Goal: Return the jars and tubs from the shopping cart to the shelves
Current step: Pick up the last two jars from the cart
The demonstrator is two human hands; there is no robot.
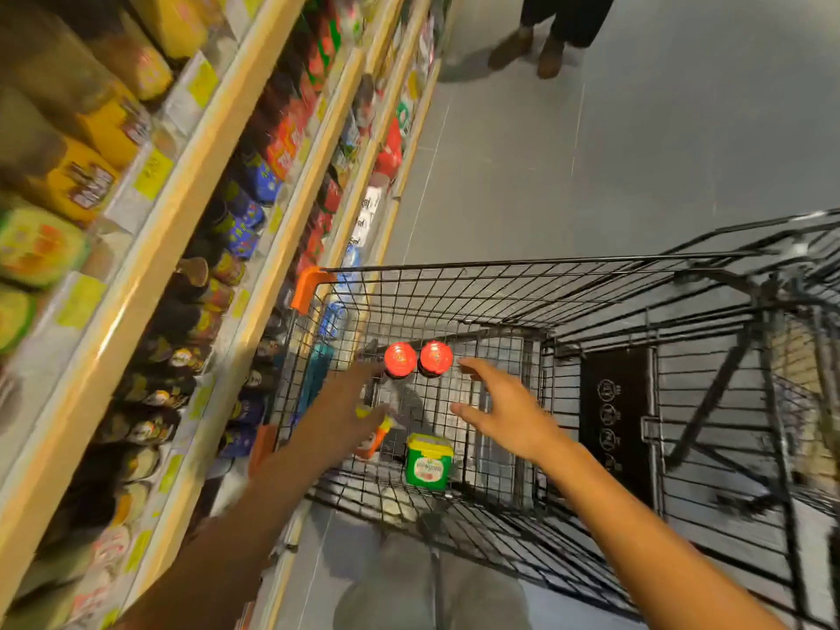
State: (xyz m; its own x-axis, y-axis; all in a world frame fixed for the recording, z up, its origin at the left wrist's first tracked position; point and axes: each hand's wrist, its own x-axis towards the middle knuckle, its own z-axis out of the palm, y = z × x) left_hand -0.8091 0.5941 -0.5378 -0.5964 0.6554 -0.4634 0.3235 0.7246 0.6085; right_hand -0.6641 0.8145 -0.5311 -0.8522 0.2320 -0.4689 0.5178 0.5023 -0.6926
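Two jars with red lids, one on the left and one on the right, stand side by side at the far end of the black wire shopping cart. A green tub with a yellow lid sits nearer to me in the cart. An orange bottle with a yellow cap lies partly under my left hand. My left hand reaches into the cart with straight fingers close to the left jar. My right hand is spread open just right of the right jar. Neither hand holds anything.
Wooden shelves packed with jars, tubs and packets run along the left, close to the cart's orange corner. Another person's legs stand on the grey floor at the top. A second cart is nested at the right.
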